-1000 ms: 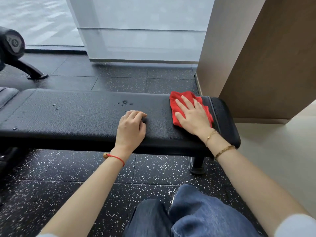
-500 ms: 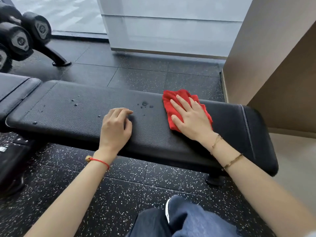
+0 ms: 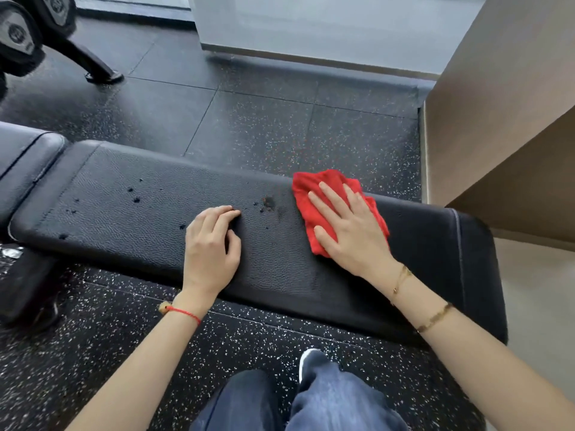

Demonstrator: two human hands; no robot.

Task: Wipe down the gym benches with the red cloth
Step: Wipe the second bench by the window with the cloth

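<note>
Only dumbbell (image 3: 18, 35) end-cap markings, unreadable. Right hand (image 3: 348, 231) lies flat, fingers straight and spread, pressing red cloth (image 3: 314, 194) onto black bench (image 3: 124, 213) toward its right end. Left hand (image 3: 211, 247) rests mid-bench, fingers loosely curled, holding nothing.

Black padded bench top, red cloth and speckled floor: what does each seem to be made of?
The black padded bench top looks like vinyl or faux leather: pebbled grain, dull sheen, stitched seam near its right end. The red cloth under the right hand looks like soft terry or microfibre, nappy and rumpled. The black speckled floor seems to be rubber tile, matte, with visible joints.
</note>
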